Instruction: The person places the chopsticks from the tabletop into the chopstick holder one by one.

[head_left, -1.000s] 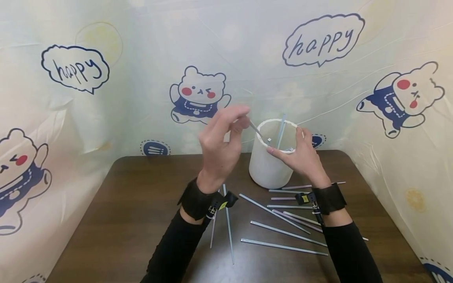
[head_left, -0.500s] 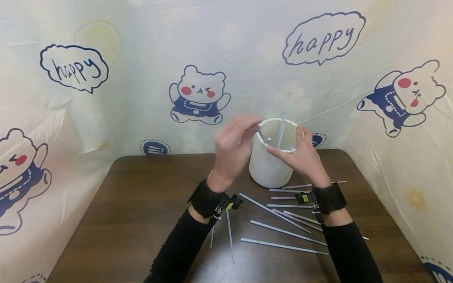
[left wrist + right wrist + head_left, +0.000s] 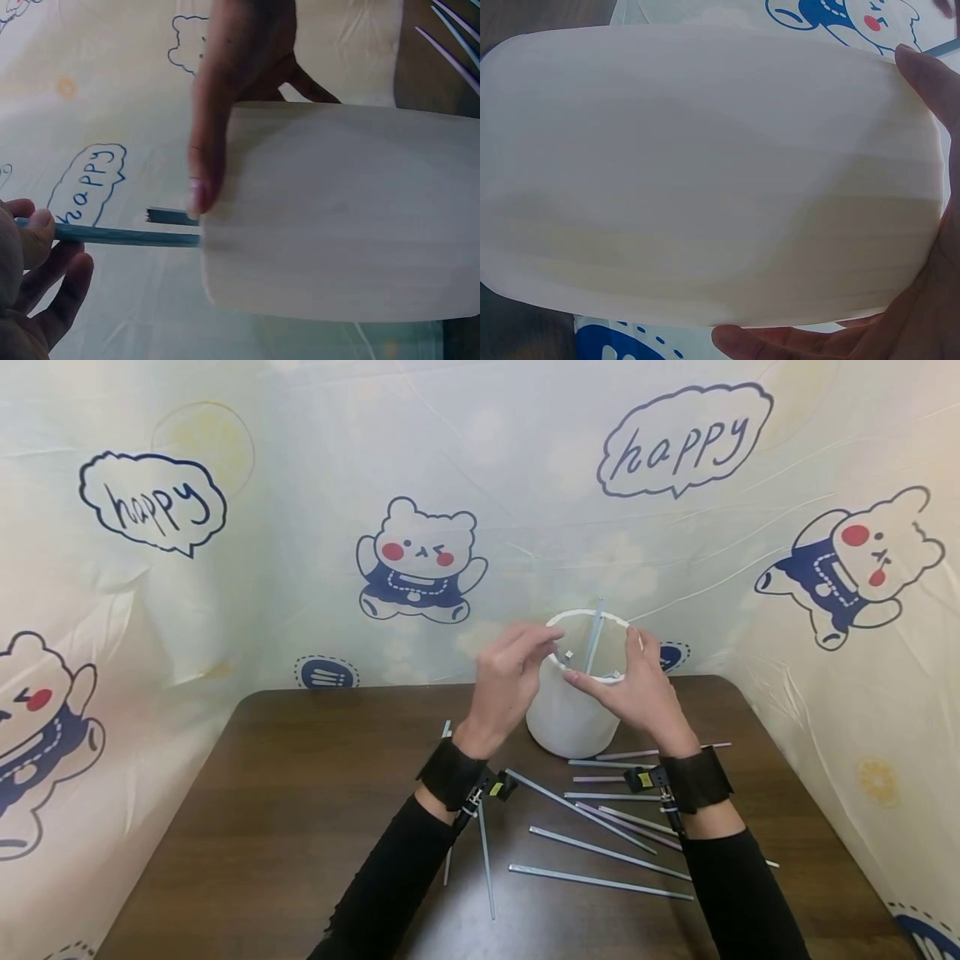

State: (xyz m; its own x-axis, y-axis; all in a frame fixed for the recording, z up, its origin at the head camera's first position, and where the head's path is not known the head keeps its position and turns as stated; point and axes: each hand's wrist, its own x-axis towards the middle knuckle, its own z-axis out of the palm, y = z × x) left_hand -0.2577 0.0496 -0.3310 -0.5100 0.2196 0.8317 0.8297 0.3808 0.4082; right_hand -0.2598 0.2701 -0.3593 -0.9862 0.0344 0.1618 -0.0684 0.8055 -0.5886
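Observation:
A white, round-sided container stands on the table, its mouth tilted toward the head camera. My right hand grips its rim, with the thumb at the front edge and the other fingers around the far side. My left hand is at the left of the rim. In the left wrist view it pinches a thin pale-blue stick, whose far end is hidden inside the container. Another blue stick leans inside, rising above the back rim. A small square stick end also shows within the mouth.
Several thin blue and lilac sticks lie on the brown table, such as a blue stick near the front. More sticks lie under my left forearm. A printed curtain hangs close behind and on both sides.
My left hand has moved right and slightly down to the container's rim, lowering its pinched stick inside. My right hand and the container have stayed in place.

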